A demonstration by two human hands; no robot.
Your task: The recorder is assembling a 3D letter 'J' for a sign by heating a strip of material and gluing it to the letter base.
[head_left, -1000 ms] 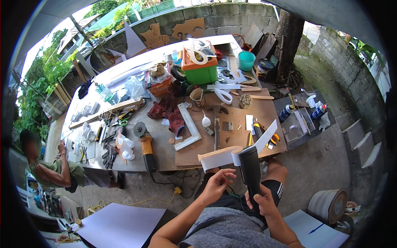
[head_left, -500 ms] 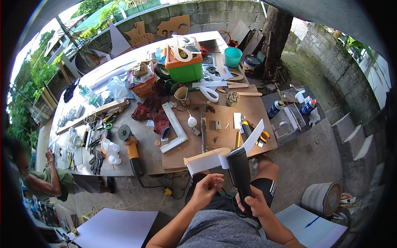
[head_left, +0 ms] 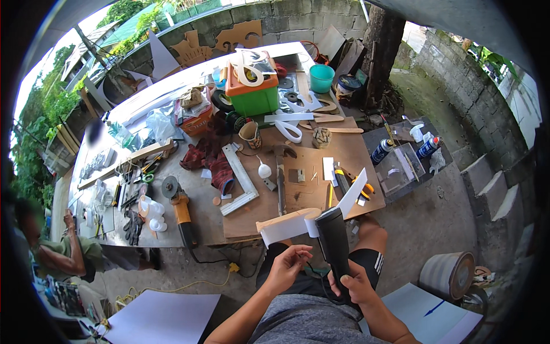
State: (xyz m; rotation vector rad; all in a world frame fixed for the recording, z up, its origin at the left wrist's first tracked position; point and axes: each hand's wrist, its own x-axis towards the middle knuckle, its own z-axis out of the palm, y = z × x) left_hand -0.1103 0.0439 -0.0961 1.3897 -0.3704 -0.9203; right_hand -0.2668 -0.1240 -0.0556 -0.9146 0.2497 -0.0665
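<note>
My right hand point(head_left: 353, 282) is wrapped around the lower end of a black corded tool point(head_left: 332, 243) shaped like a heat gun. Its upper end is against a white flexible strip point(head_left: 282, 232), which runs out to both sides of it. Along the left stretch of this strip lies a light wooden piece point(head_left: 286, 218) with a rounded end. My left hand point(head_left: 288, 268) is just below the strip, left of the tool, its fingers curled in toward the thumb. Whatever they may pinch is too small to make out. A dark cord passes between the hands.
The cluttered worktable point(head_left: 260, 226) holds a hammer point(head_left: 281, 178), an angle grinder point(head_left: 182, 212), pliers point(head_left: 366, 186) and a white-painted wooden corner frame point(head_left: 243, 183). A green box point(head_left: 255, 100) stands farther back. Spray cans point(head_left: 382, 151) are at right. Another person point(head_left: 66, 252) sits at far left.
The view has shifted very slightly. Both hands, the black tool and the white strip keep nearly the same places.
</note>
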